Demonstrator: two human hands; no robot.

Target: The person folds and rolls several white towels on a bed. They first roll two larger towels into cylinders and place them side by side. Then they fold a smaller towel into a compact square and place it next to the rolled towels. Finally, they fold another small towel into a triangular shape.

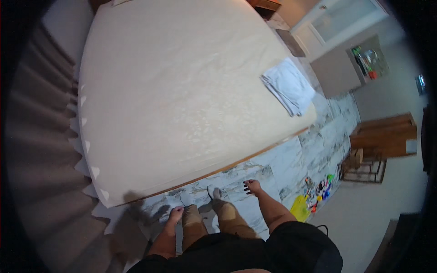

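My left hand (176, 214) hangs low beside my left knee, with nothing visible in it; its fingers are too small and blurred to make out. Out in front of my right leg, over the tiled floor, my right hand (251, 186) is open, its fingers loosely apart and holding nothing. Ahead of both hands lies a wide bed with a cream fitted cover (182, 91), and neither hand touches it. A folded pale blue-white cloth (290, 86) rests on the bed's right corner nearest the passage.
Marbled tiles (282, 159) run along the bed's wooden edge. Brown curtains (41, 136) hang at the left. On the floor at right lie a yellow bag (300, 208) and several colourful small items, near a dark metal rack (364, 170) and a brown wooden cabinet (387, 135). A white door (337, 22) stands far right.
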